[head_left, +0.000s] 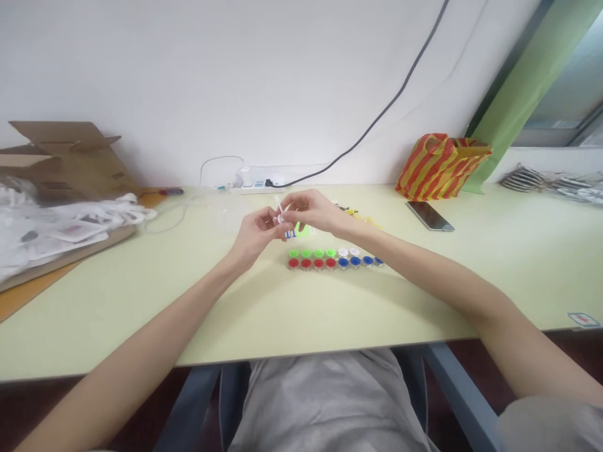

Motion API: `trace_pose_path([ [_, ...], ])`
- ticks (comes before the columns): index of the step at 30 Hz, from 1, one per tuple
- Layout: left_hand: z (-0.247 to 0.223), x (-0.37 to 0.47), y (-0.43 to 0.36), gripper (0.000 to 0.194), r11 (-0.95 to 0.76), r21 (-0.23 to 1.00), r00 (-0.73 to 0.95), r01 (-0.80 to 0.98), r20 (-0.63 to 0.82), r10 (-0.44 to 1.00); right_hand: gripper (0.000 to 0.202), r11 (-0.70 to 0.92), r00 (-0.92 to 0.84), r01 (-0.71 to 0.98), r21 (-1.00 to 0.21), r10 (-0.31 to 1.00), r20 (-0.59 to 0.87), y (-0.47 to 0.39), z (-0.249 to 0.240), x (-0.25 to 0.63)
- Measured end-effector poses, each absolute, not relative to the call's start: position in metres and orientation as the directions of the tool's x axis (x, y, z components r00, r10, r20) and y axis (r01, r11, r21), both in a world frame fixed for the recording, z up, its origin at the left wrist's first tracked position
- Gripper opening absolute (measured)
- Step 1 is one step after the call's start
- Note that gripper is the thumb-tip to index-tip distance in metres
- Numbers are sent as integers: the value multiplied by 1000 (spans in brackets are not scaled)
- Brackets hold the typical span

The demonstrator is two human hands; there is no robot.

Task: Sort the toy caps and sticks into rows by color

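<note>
My left hand (257, 233) and my right hand (311, 210) meet above the table, fingers closed in pinches. Between their fingertips is a small round white piece (281, 219) with a thin white strip sticking up. Both hands grip it; its exact kind is too small to make out. In front of them lie two rows of small round pieces: green ones (306, 253) and white ones (348, 252) behind, red ones (306, 264) and blue ones (355, 262) nearer me. My right forearm hides the right end of the rows. Flat green pieces (304, 231) show partly below my hands.
Yellow and black bits (351, 212) lie behind my right wrist. A phone (429, 216) and a striped bag (443, 166) are at right. Left stand a cardboard box (70, 160) and white plastic bags (61, 229). A black cable (377, 119) runs to a power strip (257, 185) at the wall.
</note>
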State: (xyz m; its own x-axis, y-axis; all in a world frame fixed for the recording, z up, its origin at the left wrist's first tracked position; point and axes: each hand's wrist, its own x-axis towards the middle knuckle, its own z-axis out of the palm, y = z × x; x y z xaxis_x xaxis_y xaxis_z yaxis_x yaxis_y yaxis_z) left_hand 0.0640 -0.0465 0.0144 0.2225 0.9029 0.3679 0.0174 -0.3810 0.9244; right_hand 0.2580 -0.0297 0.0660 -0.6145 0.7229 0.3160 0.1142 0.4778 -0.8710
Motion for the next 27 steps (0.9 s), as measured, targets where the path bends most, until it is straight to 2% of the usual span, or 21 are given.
trace_pose_path([
  [6,17,64,-49,36,-309,944,227,-120,329,917,8,502,-583,188,-844,749,316,-28,72,258],
  [11,19,63,-50,37,-269,961,168,-61,275,947,16,487,-627,141,-862,718,303,-21,63,259],
  [16,17,61,-48,38,-260,966,209,-7,255,944,20,447,-666,116,-887,698,265,-19,58,263],
  [23,15,56,-42,35,-328,944,190,45,314,930,21,178,-740,12,-984,664,111,-15,51,266],
  [27,14,56,-43,37,-370,923,175,109,349,921,27,75,-690,-2,-997,722,56,-13,45,265],
])
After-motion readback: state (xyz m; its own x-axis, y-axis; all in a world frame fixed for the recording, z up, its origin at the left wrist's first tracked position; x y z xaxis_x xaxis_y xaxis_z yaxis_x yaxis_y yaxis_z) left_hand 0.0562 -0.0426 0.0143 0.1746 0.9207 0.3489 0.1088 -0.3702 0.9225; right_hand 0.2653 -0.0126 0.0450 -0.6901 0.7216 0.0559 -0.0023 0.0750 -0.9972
